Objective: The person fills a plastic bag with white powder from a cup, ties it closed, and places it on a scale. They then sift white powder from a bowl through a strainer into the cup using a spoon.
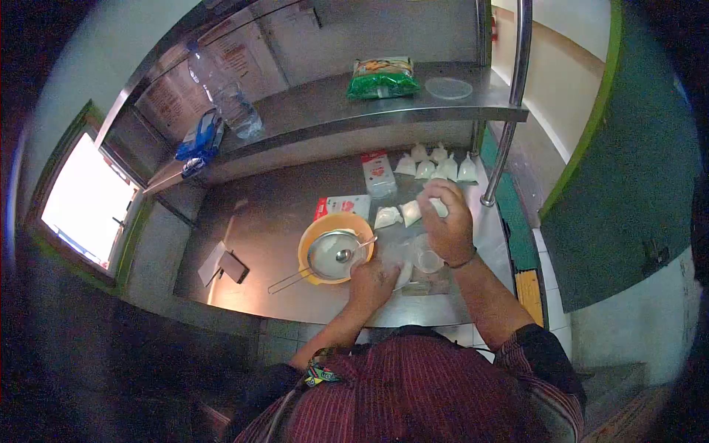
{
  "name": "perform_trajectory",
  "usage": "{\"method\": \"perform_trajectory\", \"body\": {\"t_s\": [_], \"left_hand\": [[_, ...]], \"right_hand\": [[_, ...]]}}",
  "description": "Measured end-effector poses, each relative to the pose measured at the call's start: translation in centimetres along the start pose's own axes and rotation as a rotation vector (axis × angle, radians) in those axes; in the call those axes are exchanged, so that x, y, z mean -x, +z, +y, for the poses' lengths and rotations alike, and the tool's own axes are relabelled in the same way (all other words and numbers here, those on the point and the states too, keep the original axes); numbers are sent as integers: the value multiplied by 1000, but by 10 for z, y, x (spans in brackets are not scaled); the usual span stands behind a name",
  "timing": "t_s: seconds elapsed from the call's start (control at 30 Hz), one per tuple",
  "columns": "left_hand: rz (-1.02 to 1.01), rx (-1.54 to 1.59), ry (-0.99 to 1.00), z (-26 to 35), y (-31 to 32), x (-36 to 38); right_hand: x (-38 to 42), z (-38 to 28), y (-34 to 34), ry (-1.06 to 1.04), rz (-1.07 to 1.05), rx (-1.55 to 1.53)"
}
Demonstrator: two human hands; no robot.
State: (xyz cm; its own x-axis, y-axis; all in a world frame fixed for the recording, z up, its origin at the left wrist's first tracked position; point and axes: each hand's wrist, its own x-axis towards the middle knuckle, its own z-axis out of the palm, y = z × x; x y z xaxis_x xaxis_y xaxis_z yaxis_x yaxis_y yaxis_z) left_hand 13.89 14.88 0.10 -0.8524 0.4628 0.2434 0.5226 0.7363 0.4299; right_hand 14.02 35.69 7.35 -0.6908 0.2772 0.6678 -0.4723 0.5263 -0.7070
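Observation:
My left hand (372,283) is closed beside the yellow bowl (303,247), its fingers at the edge of a thin clear plastic bag (402,275). A wire-handled sieve (289,281) rests in the bowl, with white powder and a metal spoon (343,255) in it. The spoon's handle points up past my left fingers. My right hand (452,225) is raised to the right, fingers curled around a small white bag (439,207), which they partly hide. Two filled bags of white powder (388,217) stand left of it. Below is a clear plastic tub (426,256).
Several knotted powder bags (425,168) stand at the back right. Two red-and-white packets (379,176) lie behind the bowl. A phone-like object (234,267) leans at left. The overhead shelf (310,111) holds a green package (382,78), a clear lid (448,88) and a bottle (221,88).

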Motion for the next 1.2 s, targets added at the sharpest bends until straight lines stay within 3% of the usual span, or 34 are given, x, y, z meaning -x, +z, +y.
{"method": "perform_trajectory", "body": {"t_s": [0.03,0.07,0.1,0.17,0.27,0.6,0.67,0.8,0.87,1.0,1.07,1.2], "left_hand": [[-93,-25,-64,2,-4,-2],[-186,-51,-127,3,-7,-3],[-187,-51,-127,-2,0,-2],[106,67,136,-16,17,0],[-37,135,19,-13,8,3],[30,39,155,-15,12,9],[63,173,114,-9,14,10],[-44,138,-24,5,-2,13],[-227,12,-82,15,-19,12],[-116,38,79,-3,-3,17],[-60,246,152,1,-4,18],[-136,569,24,3,-7,19]], "right_hand": [[0,0,-4,-66,-35,72],[3,-3,-8,-88,-222,107],[8,-6,-9,-86,-222,107],[17,-10,-9,-293,-481,248],[26,4,-4,-249,-626,262],[32,-3,1,-355,-821,461],[35,12,11,-261,-638,144],[31,4,-6,-190,-561,251],[31,-1,-12,-168,-784,218],[34,-9,-5,-163,-835,254],[27,-12,1,3,-1068,319],[15,-20,2,-113,-926,217]]}}
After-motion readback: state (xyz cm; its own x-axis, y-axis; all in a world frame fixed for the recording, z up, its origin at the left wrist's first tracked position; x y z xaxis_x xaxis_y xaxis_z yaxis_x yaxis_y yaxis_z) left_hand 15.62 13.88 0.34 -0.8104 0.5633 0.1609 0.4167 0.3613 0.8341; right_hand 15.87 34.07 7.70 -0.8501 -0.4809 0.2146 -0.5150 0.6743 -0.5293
